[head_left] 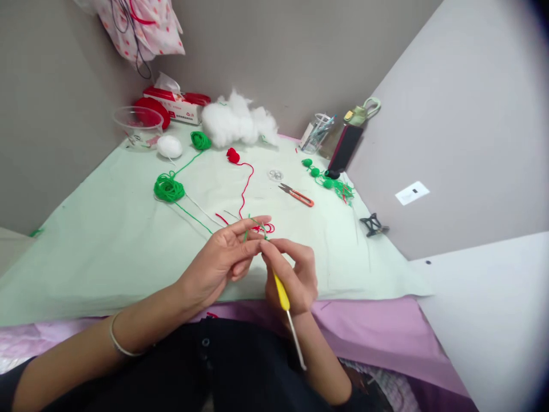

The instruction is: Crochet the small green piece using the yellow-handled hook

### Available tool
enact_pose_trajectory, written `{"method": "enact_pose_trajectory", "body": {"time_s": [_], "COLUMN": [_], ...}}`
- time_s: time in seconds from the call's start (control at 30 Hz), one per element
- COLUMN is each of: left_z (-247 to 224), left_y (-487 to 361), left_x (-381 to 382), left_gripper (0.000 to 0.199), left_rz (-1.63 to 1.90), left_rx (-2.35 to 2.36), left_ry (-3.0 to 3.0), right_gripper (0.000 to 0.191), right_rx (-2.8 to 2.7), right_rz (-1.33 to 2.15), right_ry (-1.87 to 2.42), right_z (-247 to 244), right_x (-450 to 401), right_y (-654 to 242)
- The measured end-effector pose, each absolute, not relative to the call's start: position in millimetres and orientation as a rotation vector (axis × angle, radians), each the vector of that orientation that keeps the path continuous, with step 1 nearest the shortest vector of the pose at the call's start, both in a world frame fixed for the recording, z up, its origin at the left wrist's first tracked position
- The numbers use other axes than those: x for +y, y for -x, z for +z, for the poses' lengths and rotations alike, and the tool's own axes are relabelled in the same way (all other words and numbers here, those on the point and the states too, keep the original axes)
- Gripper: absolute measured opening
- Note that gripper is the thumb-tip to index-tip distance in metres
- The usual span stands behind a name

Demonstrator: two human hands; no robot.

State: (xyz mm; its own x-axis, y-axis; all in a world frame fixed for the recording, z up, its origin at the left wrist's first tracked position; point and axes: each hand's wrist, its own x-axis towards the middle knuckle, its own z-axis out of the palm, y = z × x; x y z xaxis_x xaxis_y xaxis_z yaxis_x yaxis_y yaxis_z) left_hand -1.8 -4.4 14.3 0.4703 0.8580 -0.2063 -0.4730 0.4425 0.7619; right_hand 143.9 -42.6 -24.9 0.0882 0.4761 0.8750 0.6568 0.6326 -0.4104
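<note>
Left hand [221,254]: thumb and fingers closed in a pinch on the green yarn workpiece [266,237]; index finger extended toward the right, a green strand passing by it.
Right hand [295,274]: fingers closed around the crochet hook [282,292]; fingertips meet those of the left hand.
Crochet hook: yellow grip, metal shaft; one end directed at the near edge, the other hidden by the fingers.
Workpiece position: between both sets of fingertips, above the near middle of the table [120,246]; fine detail too small to tell.
Yarn supply, green: loose skein [168,187] at left; smaller green ball [200,140] beyond it.
Yarn, red: small red bundle [233,155] at far middle; its strand runs near, toward the hands.
Cutting tool: orange-handled thread snips [297,194], right of middle, beside a round clear case [275,175].
Finished-looking parts: green crocheted pieces [315,172] with trailing yarn, at right.
Far side, left to right: clear plastic tub [141,138], white ball [169,147], tissue box [174,107], white fibre stuffing [235,121], clear cup [317,134] holding slender items.
Far right: phone [346,147] standing tilted before a green-lidded bottle [355,116].
Right edge: small black stand [374,224].
</note>
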Motion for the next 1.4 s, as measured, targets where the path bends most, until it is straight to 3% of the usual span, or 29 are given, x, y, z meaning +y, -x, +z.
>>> {"method": "enact_pose_trajectory", "body": {"time_s": [0.23, 0.6, 0.83, 1.0, 1.2, 1.27, 1.4], "left_z": [15, 8, 9, 13, 13, 13, 14], "left_y": [5, 10, 12, 9, 5, 7, 11], "left_x": [1, -3, -2, -7, -9, -5, 2], "left_gripper": [0.031, 0.034, 0.038, 0.036, 0.059, 0.052, 0.038], "left_rz": [0.882, 0.924, 0.934, 1.016, 0.957, 0.844, 0.823], "left_rx": [0.595, 0.686, 0.708, 0.833, 0.736, 0.654, 0.577], "left_ry": [-0.691, -0.965, -1.029, -1.142, -0.888, -0.728, -0.629], "right_gripper": [0.021, 0.015, 0.020, 0.026, 0.031, 0.030, 0.024], "right_rx": [-1.171, -0.991, -1.126, -1.566, -1.713, -1.644, -1.273], "right_rz": [0.538, 0.889, 0.777, 0.213, -0.364, -0.233, 0.414], "right_ry": [0.885, 0.803, 0.847, 0.920, 0.968, 0.993, 0.914], "right_z": [-13, -14, -11, -12, -27, -26, -17], "right_x": [-38, -33, -40, -46, -42, -42, -42], "right_y": [-152, -152, -155, -153, -146, -147, -152]}}
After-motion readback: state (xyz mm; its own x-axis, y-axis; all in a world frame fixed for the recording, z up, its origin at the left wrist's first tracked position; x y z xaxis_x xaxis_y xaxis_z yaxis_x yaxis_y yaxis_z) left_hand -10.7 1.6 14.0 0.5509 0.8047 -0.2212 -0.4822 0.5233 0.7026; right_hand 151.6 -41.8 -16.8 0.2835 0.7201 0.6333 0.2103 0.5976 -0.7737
